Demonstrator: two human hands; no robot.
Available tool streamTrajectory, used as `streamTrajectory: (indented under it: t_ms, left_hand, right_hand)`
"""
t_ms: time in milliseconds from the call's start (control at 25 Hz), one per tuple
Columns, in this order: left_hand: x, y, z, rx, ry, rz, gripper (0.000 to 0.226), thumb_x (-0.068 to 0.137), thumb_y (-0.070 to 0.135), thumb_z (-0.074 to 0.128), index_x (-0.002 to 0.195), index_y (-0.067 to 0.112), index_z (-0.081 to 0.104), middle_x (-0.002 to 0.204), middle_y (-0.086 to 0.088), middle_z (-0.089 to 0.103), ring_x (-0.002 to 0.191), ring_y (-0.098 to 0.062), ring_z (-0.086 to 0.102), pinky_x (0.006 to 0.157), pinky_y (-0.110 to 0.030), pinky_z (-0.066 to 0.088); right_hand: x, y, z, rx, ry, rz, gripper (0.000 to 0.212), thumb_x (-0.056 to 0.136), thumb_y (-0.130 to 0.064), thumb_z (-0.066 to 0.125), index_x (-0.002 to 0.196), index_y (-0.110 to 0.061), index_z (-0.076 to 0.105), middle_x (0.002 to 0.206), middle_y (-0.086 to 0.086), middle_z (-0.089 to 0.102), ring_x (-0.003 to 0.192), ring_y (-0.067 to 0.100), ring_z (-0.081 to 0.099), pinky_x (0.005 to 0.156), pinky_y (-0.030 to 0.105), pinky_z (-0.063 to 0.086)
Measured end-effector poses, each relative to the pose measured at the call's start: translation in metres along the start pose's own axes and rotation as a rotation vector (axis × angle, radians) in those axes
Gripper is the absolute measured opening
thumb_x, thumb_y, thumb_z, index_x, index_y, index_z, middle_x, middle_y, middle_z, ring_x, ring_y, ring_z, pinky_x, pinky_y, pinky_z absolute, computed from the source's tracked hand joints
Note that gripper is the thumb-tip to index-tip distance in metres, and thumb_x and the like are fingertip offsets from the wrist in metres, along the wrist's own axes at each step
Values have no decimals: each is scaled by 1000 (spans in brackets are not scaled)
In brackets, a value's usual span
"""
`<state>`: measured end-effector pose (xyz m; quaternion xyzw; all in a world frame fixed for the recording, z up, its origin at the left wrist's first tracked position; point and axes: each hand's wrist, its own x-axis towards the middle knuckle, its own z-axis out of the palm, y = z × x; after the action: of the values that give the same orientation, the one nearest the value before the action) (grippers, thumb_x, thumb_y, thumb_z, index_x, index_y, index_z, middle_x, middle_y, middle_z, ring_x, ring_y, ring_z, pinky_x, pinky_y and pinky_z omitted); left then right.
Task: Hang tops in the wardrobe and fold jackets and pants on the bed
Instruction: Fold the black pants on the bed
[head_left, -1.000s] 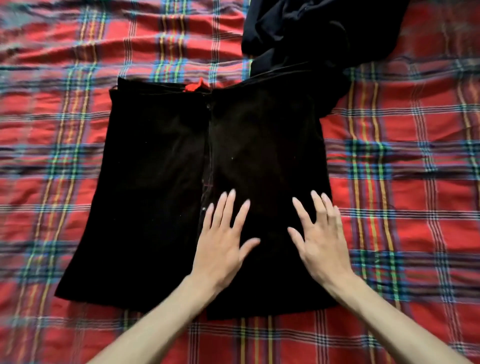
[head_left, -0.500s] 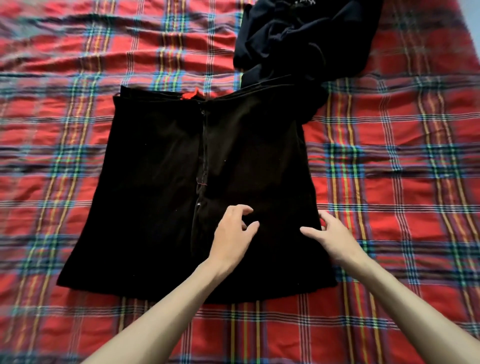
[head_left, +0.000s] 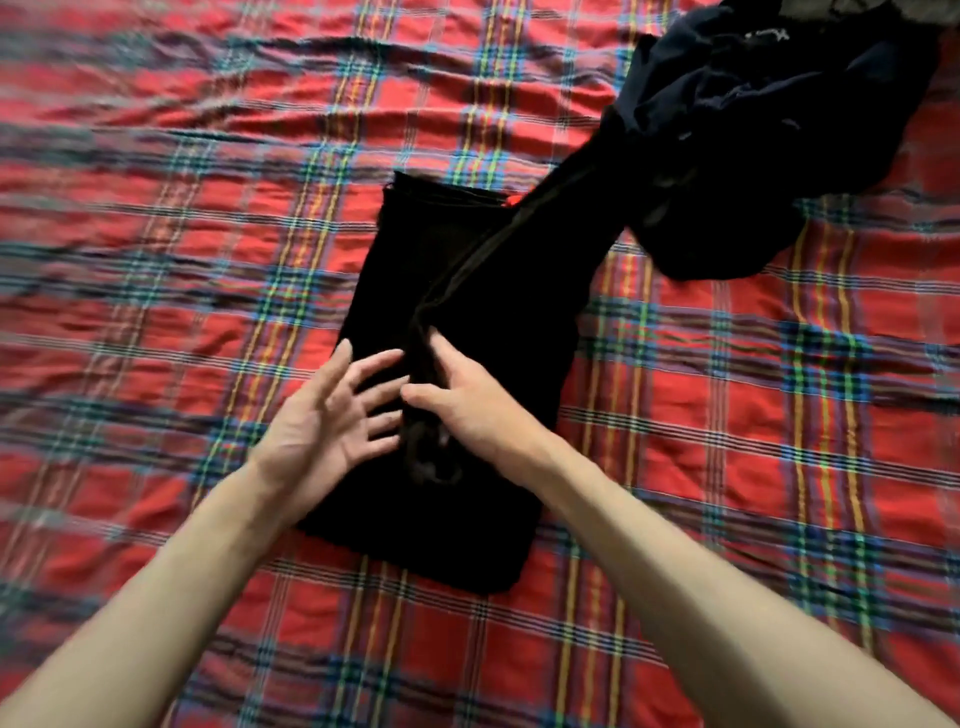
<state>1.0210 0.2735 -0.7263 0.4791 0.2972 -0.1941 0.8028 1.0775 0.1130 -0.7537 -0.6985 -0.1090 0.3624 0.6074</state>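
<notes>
Bare forearms are stretched forward from the near edge of the red tartan bedspread (head_left: 156, 312). The left hand (head_left: 332, 421) is held palm inward, fingers straight and spread, gripping nothing, its tips over the near left part of the black cloth garment (head_left: 467, 291). The right hand (head_left: 472, 415) is laid on the cloth just beside it, index finger and thumb stretched out, the other fingers hidden, so a grip cannot be told. The garment is folded lengthwise into a narrow strip mid-bed, a small red tag (head_left: 512, 200) at its far end, touched there by a crumpled heap of dark navy clothes (head_left: 753, 130) toward the far right corner.
</notes>
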Motion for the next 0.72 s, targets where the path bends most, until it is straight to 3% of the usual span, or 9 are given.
streamTrajectory:
  t_ms: [120,200,240,320,400,440,520,600,720]
  left_hand:
    - [0,-4,-78,145,105,-140,67,82,63,55,134,21,56,128,-10,63,93,-19,68,75,-32,55]
    - [8,-19,-102,319,143,-197,55,80,59,66,121,22,66,121,-4,69,101,-15,68,89,-32,50]
    - [12,-26,-104,405,165,-172,46,80,55,69,112,22,69,109,3,74,99,-7,68,89,-27,48]
    - [25,-37,-103,621,288,-79,38,78,45,76,104,20,67,99,5,75,88,-3,69,79,-21,48]
    - [37,-47,-109,954,407,-2,35,85,38,73,109,14,66,104,-3,72,97,-17,68,80,-30,50]
    - [36,-49,-108,1112,475,49,31,90,36,67,109,11,64,104,-8,71,99,-26,66,80,-35,49]
    - [24,-51,-108,1199,622,219,25,96,33,59,100,8,56,89,-15,67,88,-35,63,71,-40,44]
    - [7,-50,-114,1086,716,375,21,96,28,59,88,12,48,71,-8,58,73,-31,58,62,-38,36]
    - [4,-58,-139,1097,672,226,21,97,29,57,87,13,48,74,-2,57,80,-30,60,64,-37,35]
  right_hand:
    - [40,25,66,-98,-129,161,86,87,-25,62,156,-31,10,118,-1,66,83,12,67,78,36,58]
    - [39,41,78,-148,-164,156,74,89,-20,62,154,-23,26,102,-7,70,86,10,67,88,34,54]
    - [33,45,75,-194,-102,99,63,88,-14,61,148,-21,39,99,-7,71,88,8,66,89,29,52]
    - [15,56,58,-363,233,-78,46,84,-6,58,128,-18,60,102,-5,70,94,9,62,92,25,46]
    - [1,73,35,-588,562,-180,40,84,-9,58,124,-16,62,118,1,61,111,17,55,100,30,41]
    - [-5,81,24,-677,619,-142,41,88,-15,59,129,-15,58,129,4,54,122,21,48,106,34,37]
    - [-16,98,13,-808,547,-27,51,94,-27,60,142,-17,47,147,5,36,139,23,30,115,40,27]
    - [-22,115,13,-926,440,-36,56,97,-36,56,148,-19,40,156,6,25,146,25,19,119,43,21]
    - [-23,126,20,-1045,335,-54,59,97,-46,47,150,-23,36,161,6,16,150,25,8,122,45,14]
